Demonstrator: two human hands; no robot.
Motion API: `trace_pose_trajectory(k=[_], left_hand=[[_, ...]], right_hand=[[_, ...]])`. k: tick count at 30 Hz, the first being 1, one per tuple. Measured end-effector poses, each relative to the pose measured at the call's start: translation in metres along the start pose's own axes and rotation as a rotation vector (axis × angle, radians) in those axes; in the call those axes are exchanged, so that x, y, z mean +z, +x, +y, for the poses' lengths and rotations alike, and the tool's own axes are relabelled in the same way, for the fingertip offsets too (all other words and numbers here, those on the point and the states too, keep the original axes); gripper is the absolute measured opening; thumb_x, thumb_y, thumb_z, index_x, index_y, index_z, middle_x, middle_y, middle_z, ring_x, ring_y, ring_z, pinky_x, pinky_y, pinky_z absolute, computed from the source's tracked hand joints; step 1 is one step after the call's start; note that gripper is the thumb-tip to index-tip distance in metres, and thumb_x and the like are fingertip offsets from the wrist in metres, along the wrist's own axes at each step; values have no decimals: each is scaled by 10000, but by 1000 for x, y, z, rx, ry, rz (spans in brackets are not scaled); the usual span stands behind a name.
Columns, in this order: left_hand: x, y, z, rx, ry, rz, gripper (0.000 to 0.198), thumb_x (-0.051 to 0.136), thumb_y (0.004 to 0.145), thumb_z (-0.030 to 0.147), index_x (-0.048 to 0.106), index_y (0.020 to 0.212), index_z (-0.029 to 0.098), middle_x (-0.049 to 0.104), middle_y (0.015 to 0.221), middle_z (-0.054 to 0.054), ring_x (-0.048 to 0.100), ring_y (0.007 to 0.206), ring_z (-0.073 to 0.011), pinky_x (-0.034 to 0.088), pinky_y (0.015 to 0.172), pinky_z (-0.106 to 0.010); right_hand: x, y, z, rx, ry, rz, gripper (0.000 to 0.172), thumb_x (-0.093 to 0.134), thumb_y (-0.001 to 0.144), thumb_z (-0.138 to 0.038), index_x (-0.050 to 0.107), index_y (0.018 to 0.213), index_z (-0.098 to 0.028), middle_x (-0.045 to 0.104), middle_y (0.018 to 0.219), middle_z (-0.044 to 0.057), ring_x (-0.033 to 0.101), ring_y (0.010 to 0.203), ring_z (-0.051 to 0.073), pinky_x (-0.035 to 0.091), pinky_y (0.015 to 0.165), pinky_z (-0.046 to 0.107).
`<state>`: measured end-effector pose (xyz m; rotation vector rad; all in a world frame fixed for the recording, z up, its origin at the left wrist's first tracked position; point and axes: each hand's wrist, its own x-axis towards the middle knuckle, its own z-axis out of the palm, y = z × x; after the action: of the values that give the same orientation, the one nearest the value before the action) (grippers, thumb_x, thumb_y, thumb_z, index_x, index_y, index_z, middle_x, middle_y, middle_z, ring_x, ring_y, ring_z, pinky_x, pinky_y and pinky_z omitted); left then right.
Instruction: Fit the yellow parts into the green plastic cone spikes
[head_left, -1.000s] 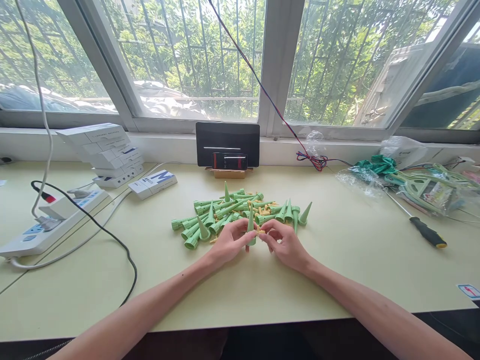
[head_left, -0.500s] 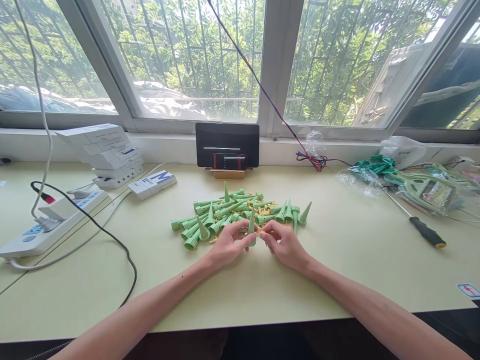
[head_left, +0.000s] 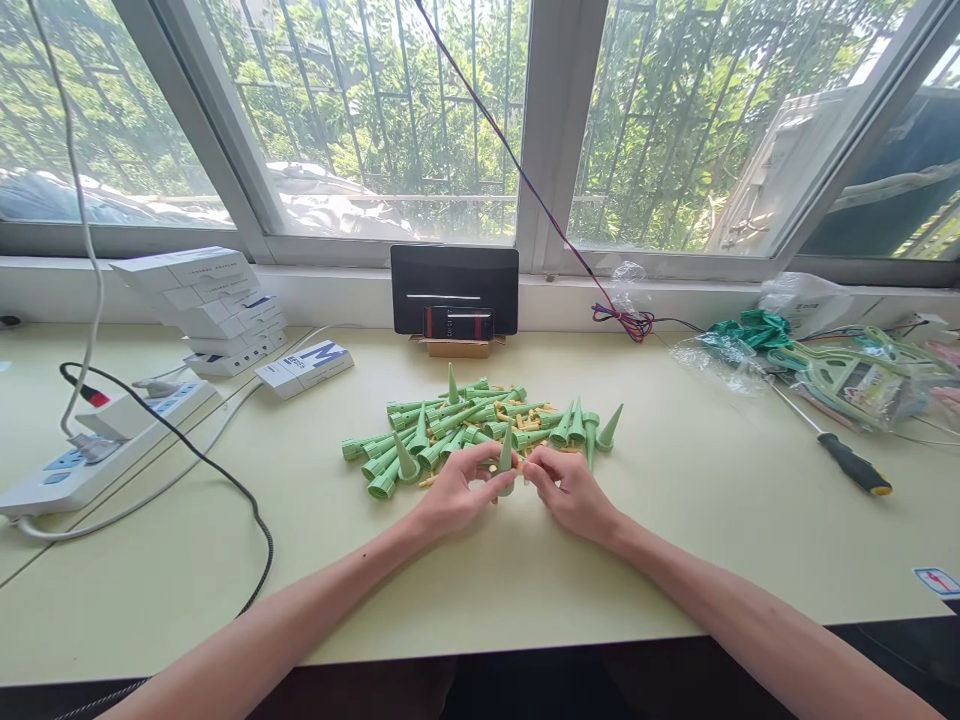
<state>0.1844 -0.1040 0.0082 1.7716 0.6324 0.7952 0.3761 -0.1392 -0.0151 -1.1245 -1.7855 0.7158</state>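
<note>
A heap of green plastic cones [head_left: 450, 425] mixed with small yellow pieces lies in the middle of the pale green table [head_left: 675, 540]. Just in front of the heap, my left hand [head_left: 454, 492] pinches one green cone [head_left: 506, 455] that points upward. My right hand [head_left: 571, 490] meets it from the right, fingers closed on a small yellow piece [head_left: 525, 468] at the cone's base. Both hands rest low over the tabletop.
A tablet with a phone [head_left: 455, 290] stands at the back by the window. White boxes [head_left: 214, 305] and a power strip [head_left: 97, 445] with a black cable lie at the left. A screwdriver [head_left: 851, 462], plastic bags and green parts lie at the right.
Both hands have shifted slightly and the held cone has tipped a little; the yellow piece stays pressed at its base. Nothing else has moved.
</note>
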Motion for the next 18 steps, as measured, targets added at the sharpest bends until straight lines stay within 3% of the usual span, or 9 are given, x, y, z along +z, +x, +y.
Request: trace_pose_trajectory(k=[18], left_hand=[[1, 0, 1, 5, 40, -12, 266, 598, 886, 364, 687, 1061, 184, 671, 919, -76, 586, 794, -176, 523, 623, -264]], right_hand=[[0, -1, -3, -31, -44, -16, 496, 317, 1004, -454, 424, 597, -191, 413, 541, -29, 369, 509, 107, 305, 538, 252]])
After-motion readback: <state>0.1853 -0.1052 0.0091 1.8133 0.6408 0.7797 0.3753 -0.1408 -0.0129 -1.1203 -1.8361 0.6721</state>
